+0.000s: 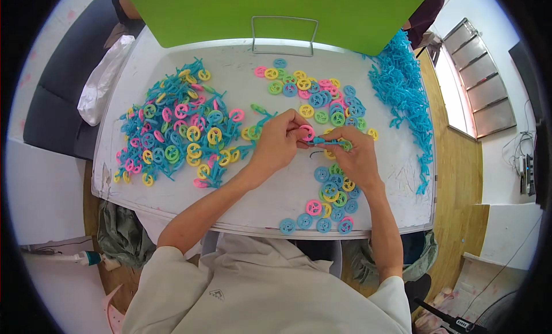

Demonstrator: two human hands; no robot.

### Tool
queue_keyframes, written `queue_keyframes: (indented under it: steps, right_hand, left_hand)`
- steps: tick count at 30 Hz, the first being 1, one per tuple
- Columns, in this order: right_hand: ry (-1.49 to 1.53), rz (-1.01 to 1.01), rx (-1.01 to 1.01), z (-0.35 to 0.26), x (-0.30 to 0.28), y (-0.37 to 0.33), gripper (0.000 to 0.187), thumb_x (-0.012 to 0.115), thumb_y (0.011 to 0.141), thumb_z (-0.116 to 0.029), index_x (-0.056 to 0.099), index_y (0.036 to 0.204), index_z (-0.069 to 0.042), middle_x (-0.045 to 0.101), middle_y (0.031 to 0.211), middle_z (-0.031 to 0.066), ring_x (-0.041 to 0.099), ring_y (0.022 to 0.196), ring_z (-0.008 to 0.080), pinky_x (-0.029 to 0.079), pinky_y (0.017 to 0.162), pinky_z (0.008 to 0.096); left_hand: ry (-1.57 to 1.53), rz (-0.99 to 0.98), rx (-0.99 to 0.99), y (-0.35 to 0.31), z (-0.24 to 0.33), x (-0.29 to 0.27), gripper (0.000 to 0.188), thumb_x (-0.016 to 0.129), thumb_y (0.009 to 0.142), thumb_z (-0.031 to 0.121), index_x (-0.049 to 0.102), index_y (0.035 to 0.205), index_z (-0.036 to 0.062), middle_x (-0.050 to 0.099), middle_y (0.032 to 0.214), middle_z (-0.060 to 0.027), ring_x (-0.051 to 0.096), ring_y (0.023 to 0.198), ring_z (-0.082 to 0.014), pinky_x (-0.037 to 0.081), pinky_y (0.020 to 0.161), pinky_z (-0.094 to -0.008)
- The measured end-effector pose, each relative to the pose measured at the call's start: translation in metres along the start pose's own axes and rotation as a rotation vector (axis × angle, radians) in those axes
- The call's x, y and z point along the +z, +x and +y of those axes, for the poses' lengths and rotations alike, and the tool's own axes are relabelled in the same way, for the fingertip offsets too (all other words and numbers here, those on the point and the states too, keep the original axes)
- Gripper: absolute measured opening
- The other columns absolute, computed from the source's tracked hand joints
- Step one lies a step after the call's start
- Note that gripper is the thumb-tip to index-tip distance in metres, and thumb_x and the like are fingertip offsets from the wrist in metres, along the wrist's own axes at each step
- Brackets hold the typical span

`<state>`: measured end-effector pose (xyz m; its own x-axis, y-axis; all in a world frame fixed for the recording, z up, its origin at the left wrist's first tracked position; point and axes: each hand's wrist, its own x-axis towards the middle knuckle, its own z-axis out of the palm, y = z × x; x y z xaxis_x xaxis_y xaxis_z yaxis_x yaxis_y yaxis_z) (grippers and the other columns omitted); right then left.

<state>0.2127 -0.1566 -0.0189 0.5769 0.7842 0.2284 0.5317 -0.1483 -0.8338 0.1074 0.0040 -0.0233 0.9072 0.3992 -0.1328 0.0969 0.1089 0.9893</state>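
Over the middle of the white table, my left hand [279, 141] pinches a small pink spoked wheel [307, 133] between thumb and fingers. A thin blue plastic stem [319, 141] bridges the gap to my right hand [357, 157], whose fingers are closed on it. The stem's tip meets the pink wheel; whether they are joined I cannot tell. A green wheel [345, 144] shows at the right fingers, held or lying behind them. Loose blue, green, yellow and pink wheels [306, 111] lie beyond and in front of my right hand. Blue stems with wheels on them [194, 133] are heaped at the left.
Bare blue stems [402, 75] are piled along the table's right edge. A green panel [201, 18] with a wire handle [284, 53] stands across the far side; parts of people show behind it. A white plastic bag [103, 84] hangs at the far left corner.
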Motion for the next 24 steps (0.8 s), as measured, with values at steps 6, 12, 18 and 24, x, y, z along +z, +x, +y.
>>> queue_keyframes:
  steps: [6,12,18,24]
  right_hand:
    - [0.079,0.046,0.234,-0.012,-0.002,0.005,0.012,0.070,0.081,-0.004,0.066,0.089,0.004,0.069,0.078,0.0080,0.062,0.073,0.0090,0.049,0.063,0.0226]
    - [0.395,0.152,0.330,-0.011,0.003,0.005,0.018,0.070,0.086,-0.013,0.067,0.094,0.003,0.070,0.080,0.0101,0.064,0.071,0.0090,0.049,0.062,0.0212]
    - [0.687,0.117,0.434,-0.006,0.007,0.001,0.024,0.069,0.088,-0.020,0.066,0.099,0.001,0.070,0.086,0.0076,0.067,0.078,0.0128,0.051,0.066,0.0223]
    - [0.793,0.096,0.551,-0.005,0.009,0.002,0.023,0.066,0.090,-0.020,0.066,0.100,0.001,0.069,0.087,0.0077,0.067,0.076,0.0124,0.053,0.068,0.0235]
  left_hand:
    - [0.141,0.022,0.177,-0.005,0.000,0.008,0.014,0.049,0.092,-0.006,0.061,0.099,-0.0068,0.067,0.090,-0.0112,0.066,0.083,-0.0158,0.058,0.075,-0.0293]
    - [0.037,0.072,0.298,-0.011,0.000,0.015,0.026,0.047,0.093,-0.005,0.064,0.113,-0.0021,0.068,0.100,-0.0133,0.068,0.086,-0.0183,0.057,0.074,-0.0285]
    - [0.092,0.166,0.438,-0.013,-0.002,0.022,0.026,0.050,0.091,-0.008,0.065,0.111,-0.0019,0.070,0.096,-0.0156,0.071,0.083,-0.0208,0.056,0.068,-0.0279]
    - [0.225,0.207,0.483,-0.012,-0.004,0.021,0.030,0.050,0.085,-0.012,0.066,0.108,-0.0006,0.070,0.091,-0.0166,0.071,0.080,-0.0231,0.056,0.065,-0.0288]
